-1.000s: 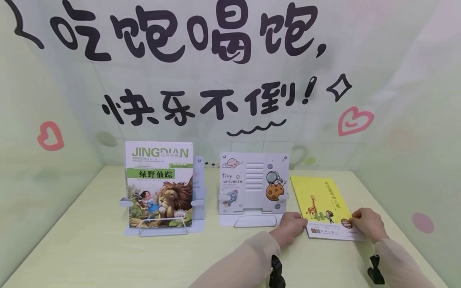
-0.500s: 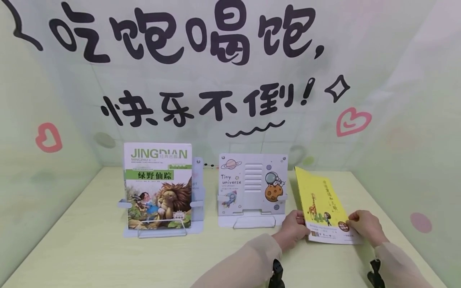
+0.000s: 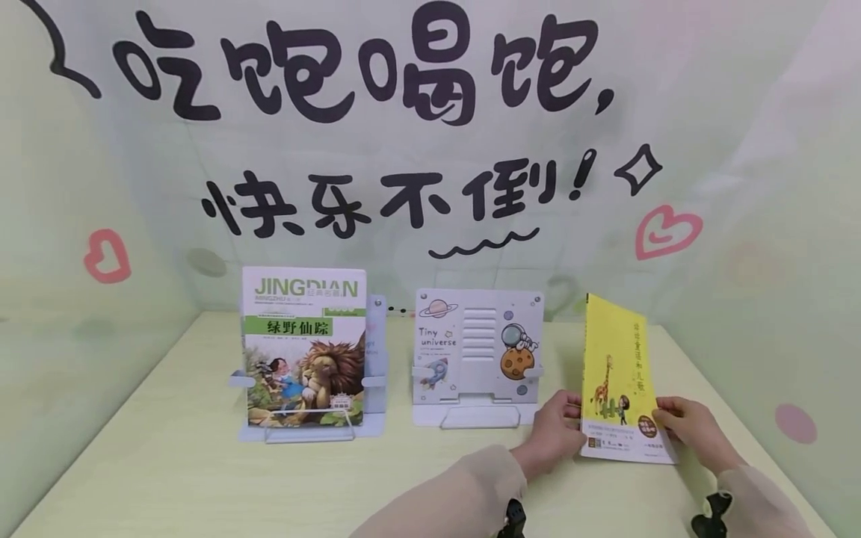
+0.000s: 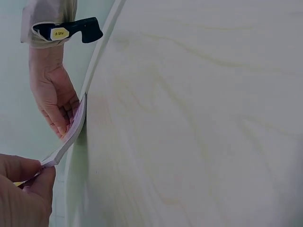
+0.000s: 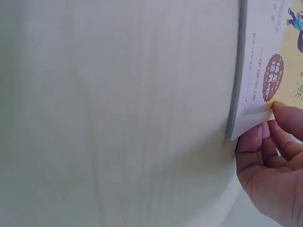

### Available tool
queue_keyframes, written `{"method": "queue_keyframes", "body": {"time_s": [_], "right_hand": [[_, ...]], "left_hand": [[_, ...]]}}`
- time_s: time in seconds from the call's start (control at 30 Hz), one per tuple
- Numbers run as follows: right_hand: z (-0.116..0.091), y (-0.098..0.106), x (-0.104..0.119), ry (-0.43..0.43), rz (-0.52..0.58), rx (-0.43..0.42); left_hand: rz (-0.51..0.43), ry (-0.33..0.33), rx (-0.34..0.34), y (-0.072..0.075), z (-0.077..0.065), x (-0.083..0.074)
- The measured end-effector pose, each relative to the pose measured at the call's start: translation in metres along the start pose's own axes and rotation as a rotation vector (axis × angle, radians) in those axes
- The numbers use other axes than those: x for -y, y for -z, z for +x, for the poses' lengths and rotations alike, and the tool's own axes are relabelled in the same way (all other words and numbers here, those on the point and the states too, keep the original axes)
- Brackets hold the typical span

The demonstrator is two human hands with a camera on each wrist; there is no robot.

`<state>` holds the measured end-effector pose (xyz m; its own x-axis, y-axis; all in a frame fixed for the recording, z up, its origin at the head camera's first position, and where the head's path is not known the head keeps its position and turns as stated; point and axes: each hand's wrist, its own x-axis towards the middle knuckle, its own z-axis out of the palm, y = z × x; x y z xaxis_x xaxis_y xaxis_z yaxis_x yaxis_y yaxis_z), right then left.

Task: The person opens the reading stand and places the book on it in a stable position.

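A yellow book (image 3: 615, 373) with a giraffe on its cover and a white lower band tilts up at the right of the table. My left hand (image 3: 554, 436) pinches its lower left edge between thumb and fingers. On the opposite edge my right hand (image 3: 693, 430) grips it, thumb on the cover and fingers behind, as the right wrist view shows of that hand (image 5: 274, 161). Seen from the left wrist, the book (image 4: 71, 132) bends a little between the two hands. Left of it stands a white book stand (image 3: 479, 344) with a planet and astronaut print.
At the left, a second stand (image 3: 378, 359) holds a book (image 3: 306, 351) with a lion on its cover, upright behind a wire front bar. The pale wooden table (image 3: 269, 486) is bounded by a printed back wall (image 3: 377, 276) and side walls.
The yellow book has gone from lying almost flat to tilted up, its top edge raised. Both hands have kept hold of its sides, and the left has shifted slightly right.
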<state>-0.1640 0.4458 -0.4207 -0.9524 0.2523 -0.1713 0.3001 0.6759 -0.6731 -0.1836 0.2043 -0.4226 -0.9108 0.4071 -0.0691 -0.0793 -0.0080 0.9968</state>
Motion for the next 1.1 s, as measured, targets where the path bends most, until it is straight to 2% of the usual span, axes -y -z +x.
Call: {"method": "queue_keyframes", "body": {"time_s": [0.23, 0.33, 0.47, 0.6, 0.8, 0.97, 1.1], "right_hand": [[-0.002, 0.006, 0.001, 0.02, 0.183, -0.006], [-0.006, 0.006, 0.007, 0.05, 0.238, -0.026], [-0.01, 0.005, 0.018, 0.126, 0.267, -0.082], [-0.013, 0.005, 0.033, 0.205, 0.245, -0.135], [-0.014, 0.003, 0.067, 0.292, 0.204, -0.168], [-0.012, -0.001, 0.101, 0.349, 0.248, -0.167], [-0.007, -0.008, 0.128, 0.407, 0.3, -0.157]], "left_hand": [[0.018, -0.059, 0.007, 0.01, -0.005, -0.003], [0.068, -0.092, 0.004, 0.018, -0.006, -0.005], [0.119, -0.157, -0.007, 0.03, -0.007, -0.009], [0.16, -0.222, -0.037, 0.043, -0.007, -0.016], [0.183, -0.278, -0.058, 0.073, -0.007, -0.03], [0.198, -0.305, -0.076, 0.106, -0.008, -0.046], [0.224, -0.345, -0.123, 0.133, -0.007, -0.059]]}}
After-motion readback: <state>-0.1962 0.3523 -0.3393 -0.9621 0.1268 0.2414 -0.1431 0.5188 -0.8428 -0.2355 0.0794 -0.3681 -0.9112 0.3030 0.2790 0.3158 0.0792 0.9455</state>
